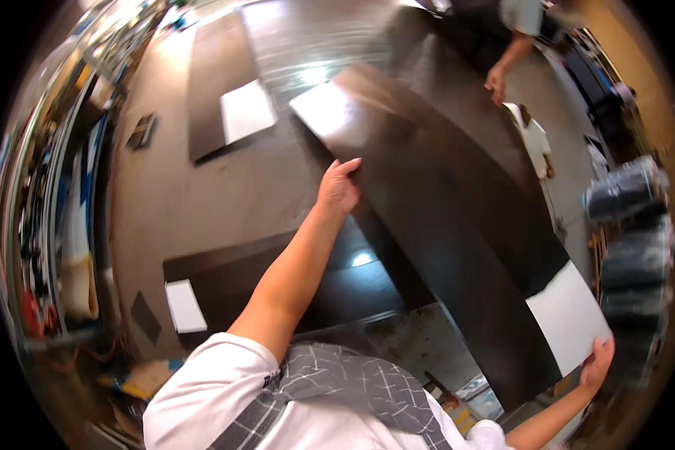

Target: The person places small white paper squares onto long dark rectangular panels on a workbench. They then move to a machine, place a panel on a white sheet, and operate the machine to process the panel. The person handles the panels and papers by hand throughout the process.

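A long, glossy dark brown sheet (442,217) slants across the table, its near end reaching past the table's front edge. My left hand (341,187) grips its left edge, thumb on top and the other fingers partly out of sight underneath. At the near right, my right hand (598,361) is closed on the outer corner of a white sheet (570,319) that lies against the dark one. How the white and dark pieces are joined cannot be made out. A bright white patch (322,109) shows at the far end of the dark sheet.
Another dark panel (277,262) lies under my left forearm with a white paper (186,306) on it. Farther back is a brown panel (217,82) with white paper (247,111). A co-worker's hand (495,81) is at the far right. Shelving (75,195) and wrapped bundles (634,255) flank the table.
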The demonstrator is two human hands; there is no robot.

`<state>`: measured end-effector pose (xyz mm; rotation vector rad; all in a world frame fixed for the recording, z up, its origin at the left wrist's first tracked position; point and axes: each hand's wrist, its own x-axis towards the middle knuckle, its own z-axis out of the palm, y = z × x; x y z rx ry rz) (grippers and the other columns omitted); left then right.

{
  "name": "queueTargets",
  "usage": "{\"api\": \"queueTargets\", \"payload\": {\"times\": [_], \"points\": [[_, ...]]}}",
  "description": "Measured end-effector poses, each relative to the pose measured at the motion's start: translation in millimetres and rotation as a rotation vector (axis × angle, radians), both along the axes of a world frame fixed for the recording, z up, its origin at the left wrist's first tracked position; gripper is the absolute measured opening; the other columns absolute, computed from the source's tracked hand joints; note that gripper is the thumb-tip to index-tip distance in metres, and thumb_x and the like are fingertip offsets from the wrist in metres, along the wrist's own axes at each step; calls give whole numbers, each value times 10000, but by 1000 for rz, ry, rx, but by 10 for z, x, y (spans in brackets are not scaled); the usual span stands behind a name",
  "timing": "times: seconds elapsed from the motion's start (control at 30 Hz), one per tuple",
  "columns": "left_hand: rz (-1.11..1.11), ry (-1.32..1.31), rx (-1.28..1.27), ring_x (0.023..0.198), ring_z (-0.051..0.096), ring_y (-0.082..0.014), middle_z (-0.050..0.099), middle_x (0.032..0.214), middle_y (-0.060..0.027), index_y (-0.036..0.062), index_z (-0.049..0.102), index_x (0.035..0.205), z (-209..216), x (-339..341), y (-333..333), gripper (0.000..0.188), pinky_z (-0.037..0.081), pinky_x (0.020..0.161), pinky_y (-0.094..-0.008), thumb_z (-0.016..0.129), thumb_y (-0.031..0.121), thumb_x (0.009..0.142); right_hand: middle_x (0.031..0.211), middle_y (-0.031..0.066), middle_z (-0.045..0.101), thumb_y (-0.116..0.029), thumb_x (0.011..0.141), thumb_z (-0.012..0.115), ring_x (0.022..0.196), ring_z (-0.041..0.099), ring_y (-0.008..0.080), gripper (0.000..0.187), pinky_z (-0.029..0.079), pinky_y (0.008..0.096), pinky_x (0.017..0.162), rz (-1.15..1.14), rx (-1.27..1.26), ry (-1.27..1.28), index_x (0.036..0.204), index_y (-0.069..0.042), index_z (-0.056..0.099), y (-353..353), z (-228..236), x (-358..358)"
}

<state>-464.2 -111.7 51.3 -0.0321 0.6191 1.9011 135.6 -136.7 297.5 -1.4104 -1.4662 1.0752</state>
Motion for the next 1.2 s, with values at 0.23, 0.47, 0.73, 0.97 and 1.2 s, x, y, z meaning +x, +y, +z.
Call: {"api": "queueTargets", "payload": {"times": [0.23, 0.47, 0.73, 0.97, 1.2], "points": [[217, 344, 33, 914, 623, -220, 611, 1039, -119, -4, 511, 1100, 1019, -206, -1763, 310, 526, 773, -360, 594, -51, 805, 1082, 63, 561, -88, 894, 545, 944, 551, 160, 309, 467, 299, 765, 39, -79, 114, 1183, -20, 459, 978, -1021, -378], [508, 326, -222, 792, 652, -212, 641, 917, -68, 65, 577, 999, 417, -678, -2609, 212, 563, 614, -359, 583, -50, 822, 915, 48, 568, -79, 855, 558, 819, 546, 128, 219, 453, 283, 746, 229, 277, -276, 1054, 5, 518, 2847, -1514, -2592], [647, 132, -456, 870, 616, -258, 613, 971, -107, 22, 553, 1013, -594, -1077, -2621, 213, 518, 793, -431, 575, -55, 816, 1290, 255, 453, -315, 806, 627, 1230, 409, 373, 600, 320, 400, 1041, 616, 508, -578, 1238, 62, 450, 1669, -2421, -4847], [455, 104, -675, 792, 650, -223, 634, 912, -124, 4, 548, 1003, -476, -1189, -2885, 255, 550, 610, -337, 645, 188, 854, 1493, 170, 205, -471, 819, 586, 1390, 152, 336, 751, 173, 590, 1069, 847, 290, -968, 1402, -87, 310, 231, -2788, -5322], [291, 907, -1155, 656, 654, -135, 671, 742, -68, 22, 642, 856, -209, -1303, -4353, 219, 491, 570, -258, 619, 239, 840, 1483, 195, 215, -468, 863, 533, 1386, 158, 353, 723, 196, 607, 1048, 664, 438, -1114, 1412, -73, 276, -113, -2882, -5440]]}}
